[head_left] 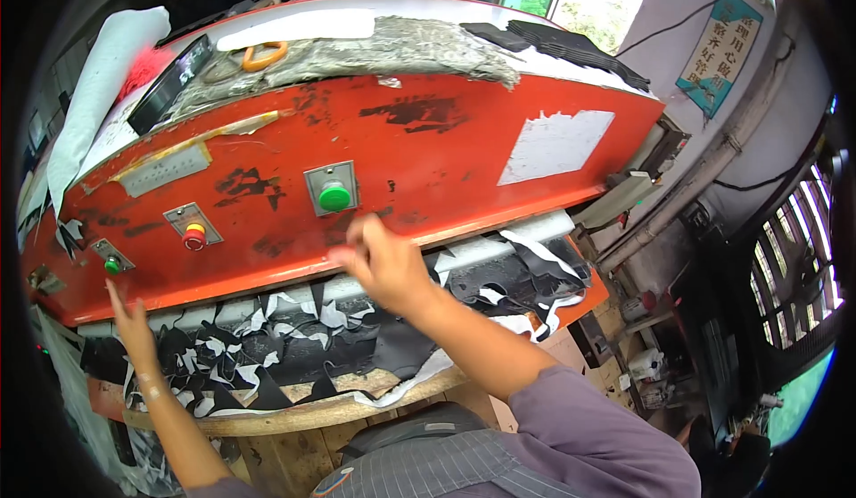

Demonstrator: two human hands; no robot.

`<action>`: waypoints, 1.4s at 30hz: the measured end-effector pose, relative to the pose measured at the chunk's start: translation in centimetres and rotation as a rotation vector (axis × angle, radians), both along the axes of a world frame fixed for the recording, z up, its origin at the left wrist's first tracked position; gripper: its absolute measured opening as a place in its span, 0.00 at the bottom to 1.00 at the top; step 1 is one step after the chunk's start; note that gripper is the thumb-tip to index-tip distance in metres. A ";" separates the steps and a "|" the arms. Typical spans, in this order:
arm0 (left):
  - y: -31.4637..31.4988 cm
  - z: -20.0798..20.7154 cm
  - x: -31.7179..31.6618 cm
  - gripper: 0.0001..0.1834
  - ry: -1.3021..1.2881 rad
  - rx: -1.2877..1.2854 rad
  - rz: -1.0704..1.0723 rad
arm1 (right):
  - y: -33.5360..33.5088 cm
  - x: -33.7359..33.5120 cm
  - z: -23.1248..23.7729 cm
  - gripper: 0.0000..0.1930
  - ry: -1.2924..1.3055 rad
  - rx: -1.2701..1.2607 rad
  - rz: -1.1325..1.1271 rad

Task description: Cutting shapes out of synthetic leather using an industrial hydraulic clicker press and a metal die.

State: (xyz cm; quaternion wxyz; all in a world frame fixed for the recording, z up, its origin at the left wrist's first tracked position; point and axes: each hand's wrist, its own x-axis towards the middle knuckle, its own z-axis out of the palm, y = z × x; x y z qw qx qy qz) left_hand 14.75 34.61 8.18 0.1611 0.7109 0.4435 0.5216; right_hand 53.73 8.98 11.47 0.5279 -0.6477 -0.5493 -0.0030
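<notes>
A red press machine stretches across in front of me, with buttons on its face. My left hand is open, its fingers stretched up just below a small green button; whether a fingertip touches it I cannot tell. Just under a large green button, my right hand is raised, fingers loosely bent and thumb apart, holding nothing visible. Black and white fabric scraps lie tangled on the bed below. A larger dark piece is partly covered by my right forearm.
A red and yellow stop button sits between the green ones. On top of the machine lie a phone, an orange tape roll and stacked black pieces. A pale roll leans at left. A wooden edge borders the bed.
</notes>
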 end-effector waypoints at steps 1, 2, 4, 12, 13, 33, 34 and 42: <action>-3.9 -0.7 3.1 0.33 -0.177 -0.074 -0.199 | -2.2 0.1 -1.7 0.18 -0.061 -0.260 0.033; -6.9 -2.4 2.2 0.26 0.077 -0.080 -0.177 | -4.3 -0.8 -3.2 0.20 -0.114 -0.513 0.107; -15.0 -4.3 5.6 0.09 0.336 -0.399 -0.185 | -9.0 -2.3 -5.0 0.23 -0.147 -0.715 0.238; -28.7 -8.4 13.8 0.05 0.562 -0.087 -0.502 | -16.4 -4.2 -11.7 0.23 -0.450 -0.657 0.110; -28.7 -8.7 13.9 0.05 0.540 -0.090 -0.499 | -16.2 -3.9 -11.9 0.23 -0.452 -0.651 0.090; -17.5 -2.9 31.3 0.12 0.315 -0.714 -0.857 | 7.3 18.9 -3.5 0.49 -0.016 -1.155 -0.486; -16.7 -3.2 34.0 0.13 0.252 -0.812 -0.895 | 7.4 19.6 -3.9 0.49 -0.018 -1.164 -0.474; -17.9 -6.1 43.6 0.42 -0.303 -1.034 -1.019 | -2.7 21.4 -8.5 0.25 0.647 -0.507 0.148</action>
